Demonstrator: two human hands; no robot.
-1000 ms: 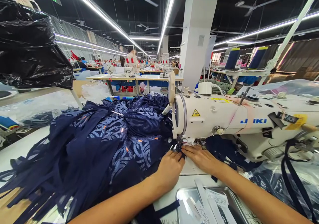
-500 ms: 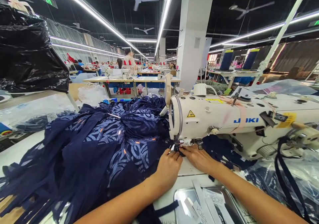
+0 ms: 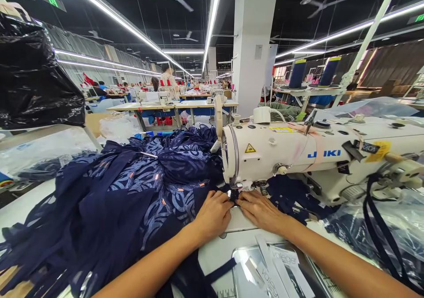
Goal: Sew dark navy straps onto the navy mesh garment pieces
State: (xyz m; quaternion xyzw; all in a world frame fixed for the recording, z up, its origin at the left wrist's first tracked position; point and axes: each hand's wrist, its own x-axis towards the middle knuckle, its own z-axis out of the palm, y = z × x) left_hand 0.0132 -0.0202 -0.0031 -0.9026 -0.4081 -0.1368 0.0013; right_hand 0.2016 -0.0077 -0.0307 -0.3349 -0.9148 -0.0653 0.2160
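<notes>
My left hand (image 3: pixel 214 212), fingers curled, presses navy fabric (image 3: pixel 202 196) just left of the needle area of a white Juki sewing machine (image 3: pixel 285 150). From the right, my right hand (image 3: pixel 260 209) has its fingertips pinched on the same dark work, close to the presser foot (image 3: pixel 233 192). What lies directly under the foot is small and mostly hidden by my fingers. A large heap of navy garments (image 3: pixel 112 200) with light-blue swirl patterns and small orange marks spreads left of my left hand.
A metal tray (image 3: pixel 243 262) with printed white labels (image 3: pixel 286 258) sits in front of the machine. Clear plastic bags (image 3: pixel 394 227) lie at right, and a black plastic bag (image 3: pixel 39 77) hangs at left. Navy thread cones (image 3: pixel 298 74) stand behind the machine. A person (image 3: pixel 169 79) stands farther back.
My left hand has shifted slightly left, away from the presser foot, with its fingers flatter. My right fingers have bent more near the foot. The whole view has moved slightly.
</notes>
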